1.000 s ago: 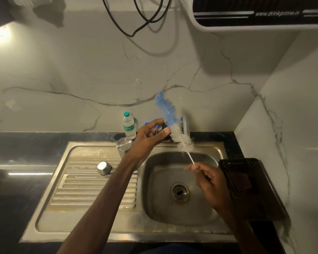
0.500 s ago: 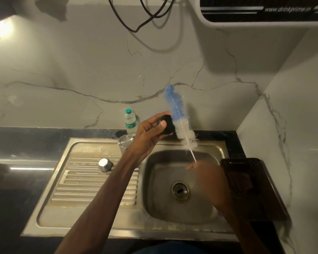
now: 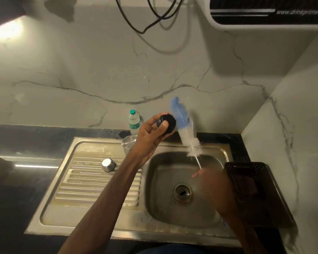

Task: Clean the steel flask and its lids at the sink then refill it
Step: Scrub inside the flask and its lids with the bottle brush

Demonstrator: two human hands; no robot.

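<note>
Over the sink (image 3: 92, 222), left hand (image 3: 149, 138) gripped the black lid (image 3: 168, 125), right hand (image 3: 211, 182) pinched the brush (image 3: 185, 132) mid-scrub; flask (image 3: 128, 143) at ten o'clock awaited refilling.

There is one steel sink (image 3: 218, 149). There are two lids: one black lid (image 3: 168, 123) above the sink's back rim and one steel lid (image 3: 108, 165) on its drainboard. One steel flask (image 3: 128, 143) stands at the drainboard's back edge, and one plastic bottle (image 3: 134, 123) just behind the sink. One brush (image 3: 184, 129) is above the basin. One dark tray (image 3: 246, 189) sits just right of the sink. Two hands are over it: left hand (image 3: 151, 136), right hand (image 3: 209, 180).
</note>
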